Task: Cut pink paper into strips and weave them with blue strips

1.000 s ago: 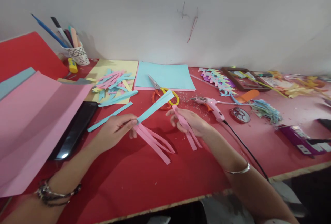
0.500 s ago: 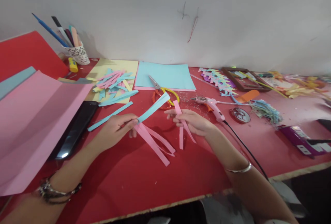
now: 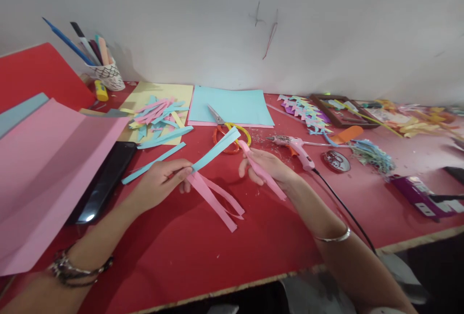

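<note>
My left hand [image 3: 168,178] pinches a blue paper strip [image 3: 216,149] together with several pink paper strips [image 3: 213,200] that hang toward the table's front. A separate pink strip [image 3: 267,177] is held in my right hand [image 3: 266,164], slanting down across the fingers toward the wrist. Just beyond both hands lie scissors [image 3: 232,132] with yellow and orange handles, partly covered by the blue strip. Loose blue strips [image 3: 155,163] rest on the table beside my left hand. Behind them, a heap of short pink, blue and yellow strips [image 3: 159,113] lies on yellow paper [image 3: 174,90].
Blue sheets [image 3: 232,103] lie at the back. To the right are a pink glue gun [image 3: 297,149] with its cord, a small round tin [image 3: 336,161], a paper fringe [image 3: 373,154] and a brown tray [image 3: 337,118]. Pink sheets [image 3: 54,173] and a black phone-like object [image 3: 105,183] sit left.
The pink strip in my right hand has swung round so its ends lie together, slanting right along the palm. My right fingers have curled in. My left hand stays nearly still.
</note>
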A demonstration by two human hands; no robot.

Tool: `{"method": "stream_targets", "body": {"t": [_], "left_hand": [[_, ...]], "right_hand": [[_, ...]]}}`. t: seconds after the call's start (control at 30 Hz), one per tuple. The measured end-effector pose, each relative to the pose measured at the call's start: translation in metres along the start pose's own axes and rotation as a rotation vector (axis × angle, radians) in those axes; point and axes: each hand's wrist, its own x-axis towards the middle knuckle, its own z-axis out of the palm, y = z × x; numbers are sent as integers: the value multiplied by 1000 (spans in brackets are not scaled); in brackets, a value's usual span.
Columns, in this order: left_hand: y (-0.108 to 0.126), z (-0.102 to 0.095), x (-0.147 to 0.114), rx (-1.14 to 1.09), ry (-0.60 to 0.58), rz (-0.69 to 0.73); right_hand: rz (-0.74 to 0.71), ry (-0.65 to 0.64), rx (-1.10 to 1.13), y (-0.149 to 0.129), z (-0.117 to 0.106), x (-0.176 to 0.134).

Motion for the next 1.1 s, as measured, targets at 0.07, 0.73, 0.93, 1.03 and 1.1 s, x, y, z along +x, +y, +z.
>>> {"method": "stream_targets", "body": {"t": [0.07,0.73,0.93,1.03,1.1], "left_hand": [[0,0,0,10,-12,5],[-5,1,-1,18,-48,23],[-6,1,-1,2,-46,35],[-5,1,-1,-1,-48,36],[-4,1,-1,5,-51,32]], "right_hand": [[-13,13,-13,0,1,0],[-102,205,122,12,-3,10],[-65,245,97,11,-2,9],[-50,281,59,11,-3,8],[-56,289,37,11,-3,8]]}}
